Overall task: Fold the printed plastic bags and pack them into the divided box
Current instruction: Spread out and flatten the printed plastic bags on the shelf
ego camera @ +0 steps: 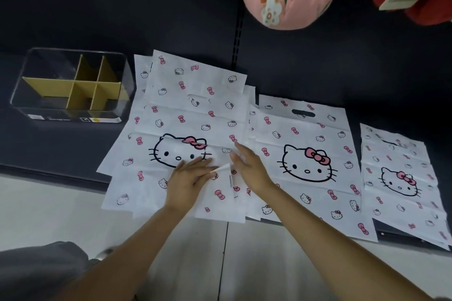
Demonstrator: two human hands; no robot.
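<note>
Both hands lie on the left bag (186, 115), which tops a loose pile on the dark shelf (61, 144). Left hand (188, 178) rests flat, fingers straight and together. Right hand (247, 166) has fingers straight, slightly spread, near a lifted bag edge. Divided box (71, 85) stands left, just beside the pile

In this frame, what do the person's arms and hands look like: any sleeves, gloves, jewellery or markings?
Both forearms are bare as far as the view shows; no sleeve reaches into it. The left hand and right hand wear no gloves, and no ring, watch or bracelet is visible on either. No markings can be made out. The fingers are slightly blurred, so small details cannot be told.
</note>
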